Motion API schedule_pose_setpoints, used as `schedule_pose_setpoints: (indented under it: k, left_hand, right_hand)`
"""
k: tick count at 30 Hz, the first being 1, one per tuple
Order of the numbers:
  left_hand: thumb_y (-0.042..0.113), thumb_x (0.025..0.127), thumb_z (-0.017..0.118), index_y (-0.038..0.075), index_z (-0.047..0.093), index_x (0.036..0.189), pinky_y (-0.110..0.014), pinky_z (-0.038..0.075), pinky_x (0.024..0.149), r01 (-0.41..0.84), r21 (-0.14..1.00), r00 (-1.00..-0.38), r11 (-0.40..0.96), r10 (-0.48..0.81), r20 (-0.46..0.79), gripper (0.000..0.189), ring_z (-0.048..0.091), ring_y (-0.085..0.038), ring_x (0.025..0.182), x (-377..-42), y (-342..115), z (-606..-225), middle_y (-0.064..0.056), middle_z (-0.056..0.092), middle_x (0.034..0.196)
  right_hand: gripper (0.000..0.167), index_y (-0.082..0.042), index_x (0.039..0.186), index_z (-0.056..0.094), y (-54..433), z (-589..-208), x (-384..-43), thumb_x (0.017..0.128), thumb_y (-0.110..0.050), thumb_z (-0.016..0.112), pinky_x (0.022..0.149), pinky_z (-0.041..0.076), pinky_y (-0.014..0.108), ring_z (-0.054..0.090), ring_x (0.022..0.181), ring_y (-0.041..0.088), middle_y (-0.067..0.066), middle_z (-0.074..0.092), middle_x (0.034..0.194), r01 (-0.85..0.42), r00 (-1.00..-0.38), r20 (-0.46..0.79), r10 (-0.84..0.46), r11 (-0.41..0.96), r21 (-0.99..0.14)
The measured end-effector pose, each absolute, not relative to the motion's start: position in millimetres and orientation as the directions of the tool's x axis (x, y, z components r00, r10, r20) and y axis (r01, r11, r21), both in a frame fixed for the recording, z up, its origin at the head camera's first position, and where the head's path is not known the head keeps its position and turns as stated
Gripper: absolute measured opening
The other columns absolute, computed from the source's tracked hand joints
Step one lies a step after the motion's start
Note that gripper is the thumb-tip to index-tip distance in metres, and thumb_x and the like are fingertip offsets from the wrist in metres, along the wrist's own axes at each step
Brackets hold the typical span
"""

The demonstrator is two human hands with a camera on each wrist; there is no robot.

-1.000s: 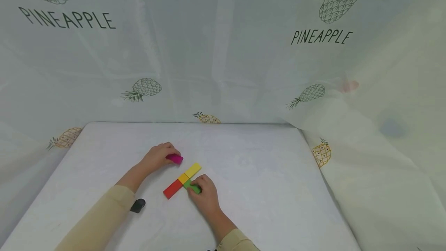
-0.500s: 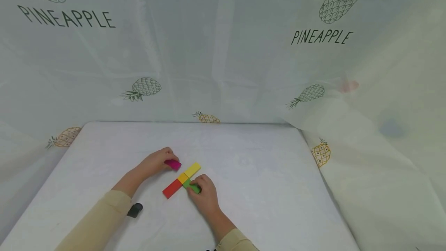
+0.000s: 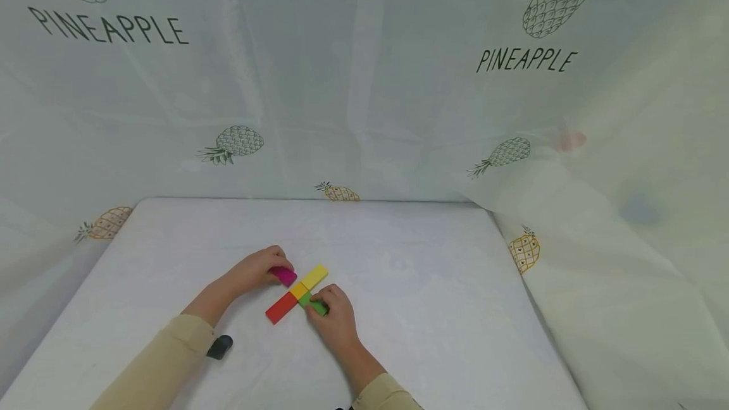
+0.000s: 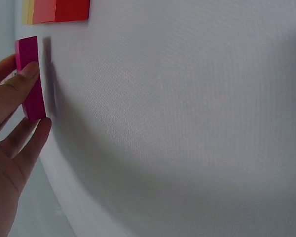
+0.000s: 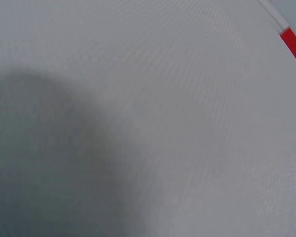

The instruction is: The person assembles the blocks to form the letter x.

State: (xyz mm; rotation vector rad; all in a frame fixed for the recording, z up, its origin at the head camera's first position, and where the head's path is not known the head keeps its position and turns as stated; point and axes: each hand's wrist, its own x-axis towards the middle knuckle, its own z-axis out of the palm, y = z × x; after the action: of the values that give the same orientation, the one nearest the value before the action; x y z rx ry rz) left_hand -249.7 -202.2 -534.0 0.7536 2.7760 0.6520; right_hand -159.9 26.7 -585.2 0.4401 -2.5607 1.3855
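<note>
My left hand (image 3: 256, 272) pinches a magenta block (image 3: 285, 276) between thumb and fingers. In the left wrist view the magenta block (image 4: 33, 94) is apart from its shadow, a little above the table. It is close to a small amber square block (image 3: 299, 291). A red block (image 3: 281, 309) and a yellow block (image 3: 315, 277) touch opposite sides of that square, forming a slanted row. On its lower right side lies a green block (image 3: 305, 300), pinched by my right hand (image 3: 337, 321), which partly covers it. The right wrist view shows only a bit of the red block (image 5: 295, 47).
The blocks lie on a white-covered table (image 3: 433, 309). A black object (image 3: 220, 347) shows beside the left sleeve (image 3: 165, 359). Behind the table hangs a pale curtain (image 3: 364, 93) printed with pineapples.
My left hand has brought the magenta block down and nearer to the amber square. The right hand and the other blocks have stayed in place.
</note>
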Motion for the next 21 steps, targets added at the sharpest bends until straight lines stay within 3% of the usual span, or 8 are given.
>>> schedule_pose_setpoints:
  k: [21]
  left_hand:
    - [0.008, 0.076, 0.083, 0.022, 0.074, 0.101, -0.029, 0.052, 0.080, 0.467, 0.430, -0.834, 0.772, 0.547, -0.077, 0.030, 0.054, -0.014, 0.093, -248.4, -196.1, -537.1, 0.007, 0.053, 0.095]
  right_hand:
    - [0.009, -0.016, 0.091, 0.073, 26.2, -584.1, -159.8, 0.084, -0.020, 0.077, 0.069, 0.045, 0.020, 0.048, 0.080, 0.005, -0.009, 0.055, 0.089, -0.281, -0.960, 0.231, -0.159, 0.530, -0.800]
